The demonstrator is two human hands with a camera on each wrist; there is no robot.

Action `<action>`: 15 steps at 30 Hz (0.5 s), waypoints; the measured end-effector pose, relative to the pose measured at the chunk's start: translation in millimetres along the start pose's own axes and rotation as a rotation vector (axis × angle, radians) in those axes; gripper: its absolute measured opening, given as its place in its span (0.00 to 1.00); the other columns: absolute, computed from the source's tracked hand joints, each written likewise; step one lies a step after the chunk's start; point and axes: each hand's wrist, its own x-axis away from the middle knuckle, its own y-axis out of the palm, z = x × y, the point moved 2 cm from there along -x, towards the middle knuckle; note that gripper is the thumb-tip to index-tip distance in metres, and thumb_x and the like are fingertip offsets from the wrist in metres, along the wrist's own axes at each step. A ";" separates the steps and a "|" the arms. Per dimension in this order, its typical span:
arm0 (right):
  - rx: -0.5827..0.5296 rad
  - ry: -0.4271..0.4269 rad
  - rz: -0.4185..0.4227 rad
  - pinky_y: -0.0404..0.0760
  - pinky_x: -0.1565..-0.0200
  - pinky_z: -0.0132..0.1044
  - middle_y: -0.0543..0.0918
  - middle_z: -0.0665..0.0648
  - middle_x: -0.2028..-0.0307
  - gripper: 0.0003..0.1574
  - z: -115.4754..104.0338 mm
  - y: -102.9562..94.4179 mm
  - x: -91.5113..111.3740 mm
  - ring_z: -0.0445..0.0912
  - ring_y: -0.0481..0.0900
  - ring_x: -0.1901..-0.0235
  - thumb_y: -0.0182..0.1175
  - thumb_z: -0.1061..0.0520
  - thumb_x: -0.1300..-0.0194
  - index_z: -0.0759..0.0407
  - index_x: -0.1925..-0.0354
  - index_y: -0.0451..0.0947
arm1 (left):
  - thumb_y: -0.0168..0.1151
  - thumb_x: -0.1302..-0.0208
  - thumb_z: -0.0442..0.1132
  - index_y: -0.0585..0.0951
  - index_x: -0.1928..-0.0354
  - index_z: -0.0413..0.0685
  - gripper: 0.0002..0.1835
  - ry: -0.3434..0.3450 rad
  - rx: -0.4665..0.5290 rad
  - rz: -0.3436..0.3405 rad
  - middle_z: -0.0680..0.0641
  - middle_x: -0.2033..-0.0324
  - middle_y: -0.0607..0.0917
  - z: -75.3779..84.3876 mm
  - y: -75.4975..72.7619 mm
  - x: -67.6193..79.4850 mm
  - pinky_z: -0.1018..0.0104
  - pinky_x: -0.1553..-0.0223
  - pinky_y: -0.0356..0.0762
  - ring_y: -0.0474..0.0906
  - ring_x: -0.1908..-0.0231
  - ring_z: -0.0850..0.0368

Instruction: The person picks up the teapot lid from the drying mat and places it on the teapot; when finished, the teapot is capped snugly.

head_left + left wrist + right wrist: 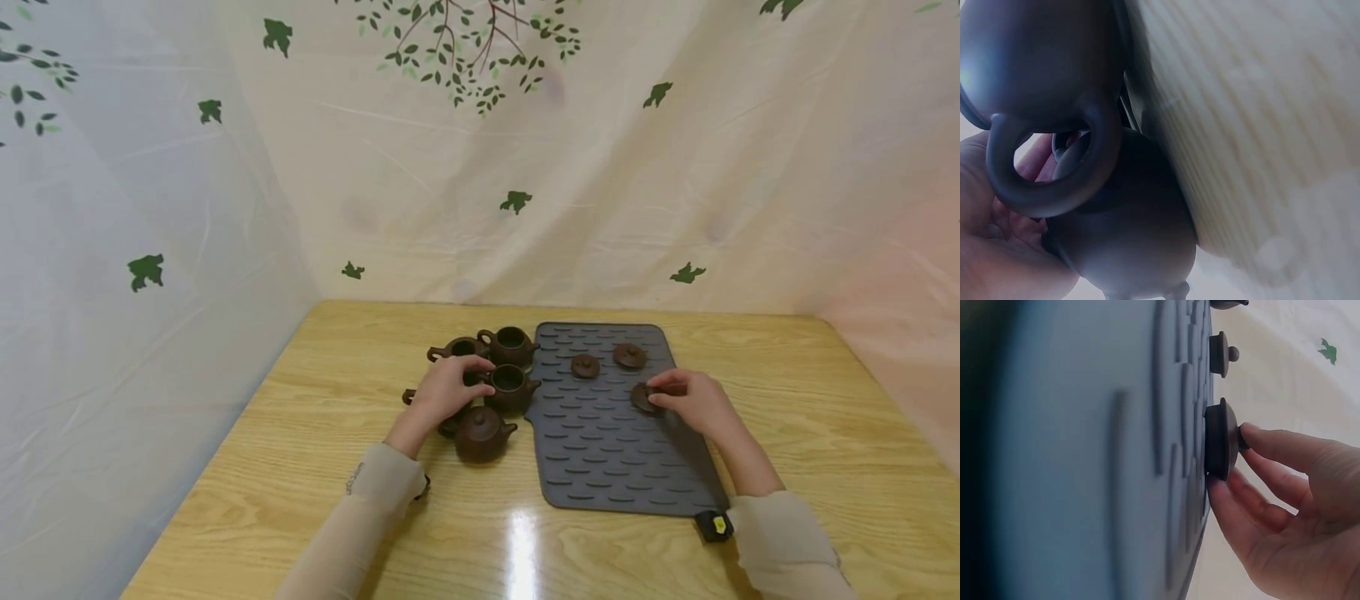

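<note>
Dark brown teapots crowd the mat's left edge. My left hand (448,387) holds the open teapot (510,392) in the middle by its handle side, thumb and fingers spread about it. Nearest me stands a lidded teapot (481,437), and its looped handle (1054,194) fills part of the left wrist view. Another teapot is mostly hidden under my left hand. On the grey mat (600,450), my right hand (693,400) pinches a teapot lid (1222,439) at its knob, with one fingertip at the rim. The lid stands at or very near the mat.
Two more lids, one at the left (585,367) and one farther back (629,356), lie on the mat. Two open teapots, one on the left (461,344) and one on the right (512,342), stand at the back. A leaf-patterned curtain (420,208) borders the wooden table (300,500).
</note>
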 end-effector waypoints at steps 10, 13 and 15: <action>0.005 0.001 -0.008 0.83 0.59 0.48 0.83 0.71 0.49 0.16 2.8 -0.4 0.7 0.64 0.82 0.50 0.64 0.56 0.32 0.66 0.51 0.82 | 0.70 0.38 0.49 0.84 0.45 0.59 0.19 -0.002 -0.002 -0.002 0.51 0.47 0.86 -0.7 0.6 -0.2 0.58 0.57 0.81 0.85 0.57 0.52; 0.007 -0.012 -0.004 0.83 0.59 0.49 0.84 0.70 0.50 0.16 0.7 0.6 0.5 0.63 0.83 0.52 0.64 0.56 0.32 0.65 0.51 0.82 | 0.70 0.37 0.49 0.84 0.45 0.59 0.19 0.000 -0.001 -0.001 0.51 0.47 0.86 -1.2 1.1 -0.3 0.57 0.56 0.82 0.85 0.56 0.51; 0.007 -0.021 -0.004 0.83 0.59 0.49 0.85 0.70 0.50 0.16 -1.1 1.6 0.1 0.62 0.83 0.53 0.64 0.56 0.32 0.65 0.51 0.82 | 0.70 0.37 0.49 0.84 0.45 0.59 0.19 0.000 0.000 -0.001 0.51 0.47 0.86 -1.5 1.4 -0.1 0.56 0.55 0.82 0.85 0.55 0.51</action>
